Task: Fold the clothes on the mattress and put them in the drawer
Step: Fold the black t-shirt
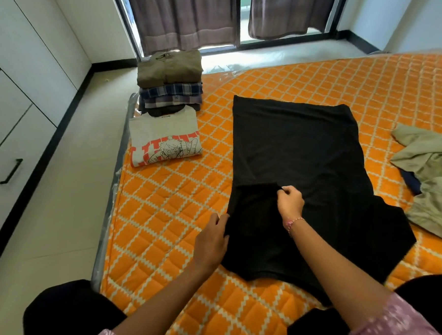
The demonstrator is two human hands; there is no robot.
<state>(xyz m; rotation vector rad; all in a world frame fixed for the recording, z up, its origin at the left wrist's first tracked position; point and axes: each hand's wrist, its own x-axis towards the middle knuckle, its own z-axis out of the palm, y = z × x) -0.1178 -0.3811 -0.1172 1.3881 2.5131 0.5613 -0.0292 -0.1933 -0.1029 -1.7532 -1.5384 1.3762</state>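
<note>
Black shirt [304, 168] lies flat on mattress [165, 208], long axis running away from the person. Left hand [211, 241] grips its near-left edge; right hand [291, 202] pinches the folded sleeve. No legible writing.

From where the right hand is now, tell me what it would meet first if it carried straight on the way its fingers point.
The right hand points up the black shirt, so probably only more of that fabric, then bare mattress.
</note>
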